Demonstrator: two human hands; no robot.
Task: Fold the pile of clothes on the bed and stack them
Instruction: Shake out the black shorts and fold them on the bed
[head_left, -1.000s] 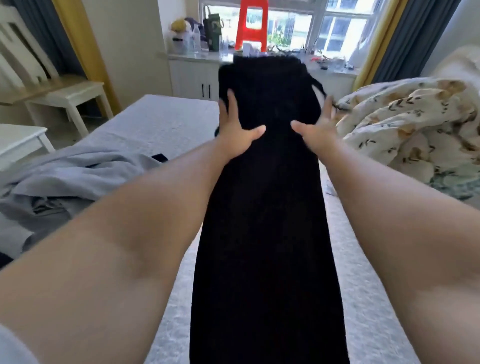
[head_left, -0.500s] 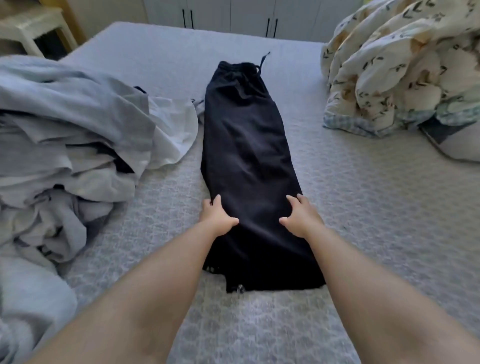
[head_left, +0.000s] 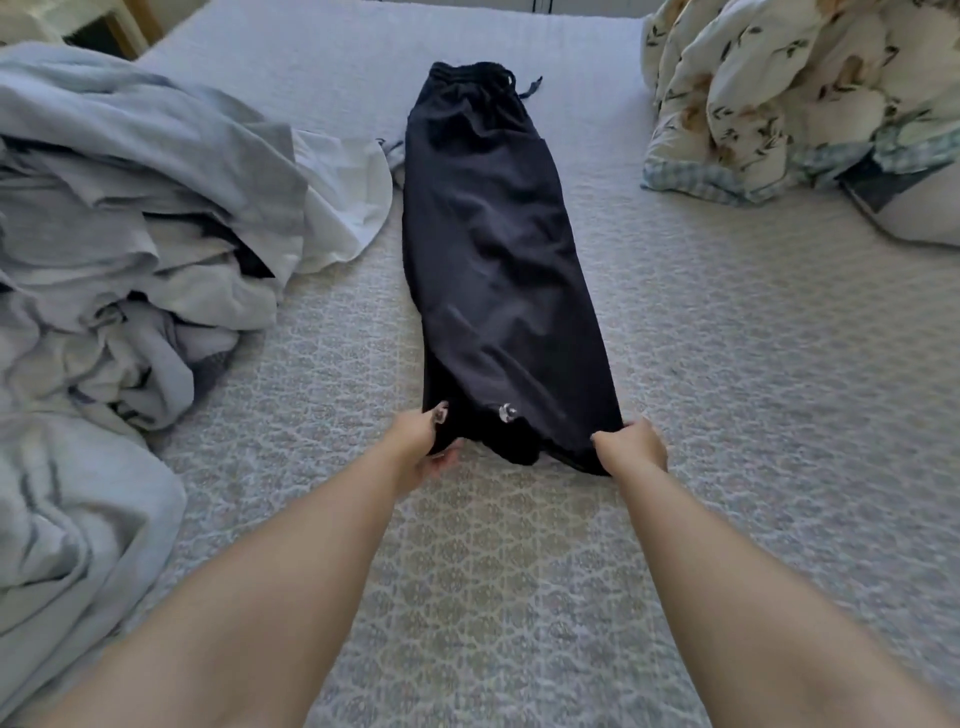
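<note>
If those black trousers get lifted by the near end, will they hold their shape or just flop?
Probably flop: the black trousers lie creased and wavy on the bed, and the hem bunches where the left hand and right hand grip it. The faint sheen suggests thin, light, perhaps slippery cloth.

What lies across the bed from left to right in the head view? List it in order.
Pile of unfolded clothes → left hand gripping the hem → black trousers laid flat → right hand gripping the hem → floral quilt bunched at the far right.
</note>
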